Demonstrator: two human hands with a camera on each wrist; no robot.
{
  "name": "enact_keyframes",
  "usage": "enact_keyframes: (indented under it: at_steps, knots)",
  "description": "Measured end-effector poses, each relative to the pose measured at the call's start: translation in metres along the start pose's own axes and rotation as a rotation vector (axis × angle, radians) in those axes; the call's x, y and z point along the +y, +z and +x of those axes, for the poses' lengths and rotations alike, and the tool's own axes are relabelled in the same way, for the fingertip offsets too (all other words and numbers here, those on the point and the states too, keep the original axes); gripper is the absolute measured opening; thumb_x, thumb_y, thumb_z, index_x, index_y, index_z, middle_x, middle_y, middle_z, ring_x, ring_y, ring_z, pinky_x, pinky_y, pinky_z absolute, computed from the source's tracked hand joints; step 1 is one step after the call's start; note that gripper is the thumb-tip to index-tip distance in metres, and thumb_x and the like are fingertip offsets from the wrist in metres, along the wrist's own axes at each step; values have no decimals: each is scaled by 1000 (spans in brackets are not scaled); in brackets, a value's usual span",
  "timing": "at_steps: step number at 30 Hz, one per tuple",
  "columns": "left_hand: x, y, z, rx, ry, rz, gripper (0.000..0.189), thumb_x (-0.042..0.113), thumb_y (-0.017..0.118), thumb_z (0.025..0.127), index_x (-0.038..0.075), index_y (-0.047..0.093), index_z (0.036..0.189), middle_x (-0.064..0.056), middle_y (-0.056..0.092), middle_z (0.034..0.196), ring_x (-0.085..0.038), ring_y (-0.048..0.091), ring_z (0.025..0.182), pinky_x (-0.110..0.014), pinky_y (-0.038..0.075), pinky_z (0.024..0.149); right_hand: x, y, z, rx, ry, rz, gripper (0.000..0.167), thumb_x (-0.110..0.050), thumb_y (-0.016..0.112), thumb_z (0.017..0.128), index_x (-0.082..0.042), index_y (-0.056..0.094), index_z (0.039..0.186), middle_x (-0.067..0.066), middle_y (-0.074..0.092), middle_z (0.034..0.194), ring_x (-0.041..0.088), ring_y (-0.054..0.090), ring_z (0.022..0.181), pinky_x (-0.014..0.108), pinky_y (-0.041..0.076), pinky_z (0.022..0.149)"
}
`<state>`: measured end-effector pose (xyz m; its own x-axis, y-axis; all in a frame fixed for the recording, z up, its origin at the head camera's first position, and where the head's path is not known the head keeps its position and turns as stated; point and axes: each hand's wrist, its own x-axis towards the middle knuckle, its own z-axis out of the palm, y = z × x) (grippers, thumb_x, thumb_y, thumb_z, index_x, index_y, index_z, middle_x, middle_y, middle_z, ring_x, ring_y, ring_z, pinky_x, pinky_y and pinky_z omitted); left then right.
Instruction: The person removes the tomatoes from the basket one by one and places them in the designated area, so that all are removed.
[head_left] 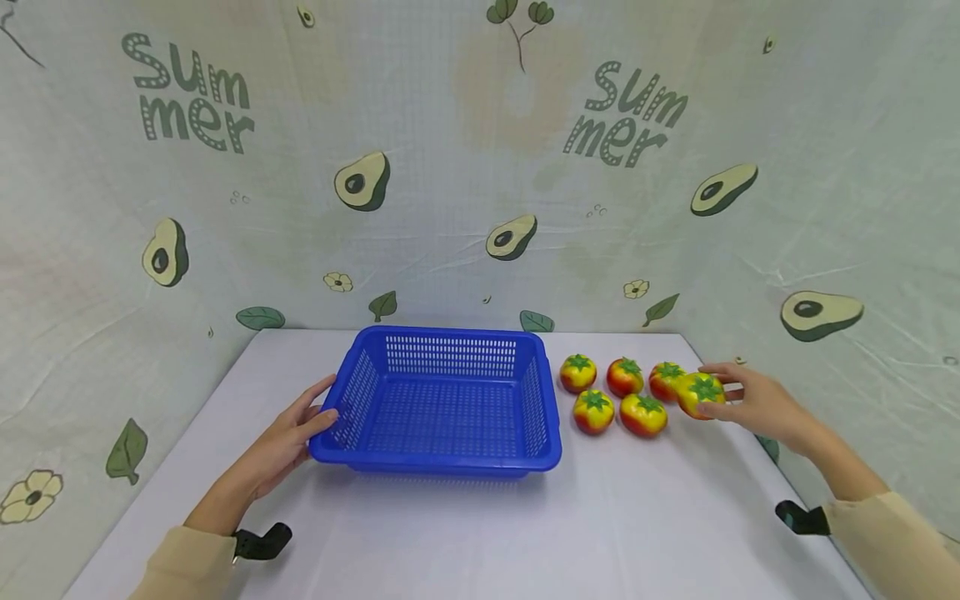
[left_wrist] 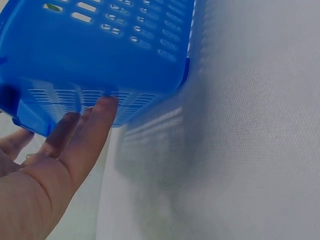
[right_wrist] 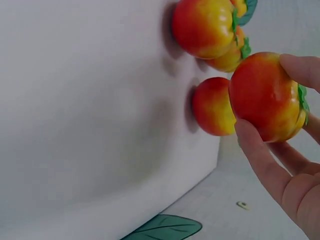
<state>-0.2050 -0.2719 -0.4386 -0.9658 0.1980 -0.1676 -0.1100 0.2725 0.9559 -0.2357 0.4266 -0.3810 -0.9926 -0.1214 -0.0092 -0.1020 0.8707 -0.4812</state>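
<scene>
My right hand (head_left: 765,404) holds a red-and-yellow tomato (head_left: 701,395) with a green leafy top, thumb on one side and fingers on the other. In the right wrist view that tomato (right_wrist: 267,97) appears raised off the table, in front of another tomato (right_wrist: 214,106) that lies on it. Across the table, my left hand (head_left: 281,442) is at the left side of a blue plastic basket (head_left: 435,461). Its thumb lies over the rim, while the fingers touch the slotted outer wall (left_wrist: 100,65) in the left wrist view. The basket's inside holds nothing.
Several more tomatoes (head_left: 593,412) lie in two loose rows just right of the basket. A white cloth (head_left: 420,533) covers the table. Behind it hangs a curtain (head_left: 442,275) printed with avocados and leaves, which also runs along both sides.
</scene>
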Motion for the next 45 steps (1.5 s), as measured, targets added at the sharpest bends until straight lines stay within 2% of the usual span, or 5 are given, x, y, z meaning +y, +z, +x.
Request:
enact_keyframes:
  at_steps: [11,21,32,41,45]
  knots:
    - [1,-5,-2,-20,10,-1,78,40,54,112,29,5,173,-29,28,168,-44,50,140,-55,49,113,19,23,-7,-38,22,61,73,-41,79,97,0,51,150,37,56,137,41,64,109,46,63,81]
    - [3,-9,0,-32,4,17,79,45,52,112,31,4,173,-28,25,169,-44,48,143,-56,46,115,25,36,-5,-56,45,79,77,-45,76,98,4,48,151,39,54,139,48,64,114,53,62,87]
    - [0,-11,-5,-20,5,43,78,45,52,112,30,6,173,-28,25,169,-51,41,147,-66,39,118,32,44,-5,-98,101,98,83,-50,72,100,4,41,155,40,49,143,53,58,120,54,62,90]
    - [10,-12,-4,-11,14,157,78,48,52,111,28,10,173,-30,26,168,-54,38,148,-69,43,113,30,40,-9,-106,87,108,86,-48,70,102,5,34,160,42,46,145,51,63,118,47,64,86]
    - [15,-18,-6,-12,37,189,77,48,51,112,25,9,173,-31,26,168,-54,38,149,-66,46,112,30,38,-10,-77,61,85,87,-45,70,102,4,29,162,44,42,149,54,62,118,50,64,84]
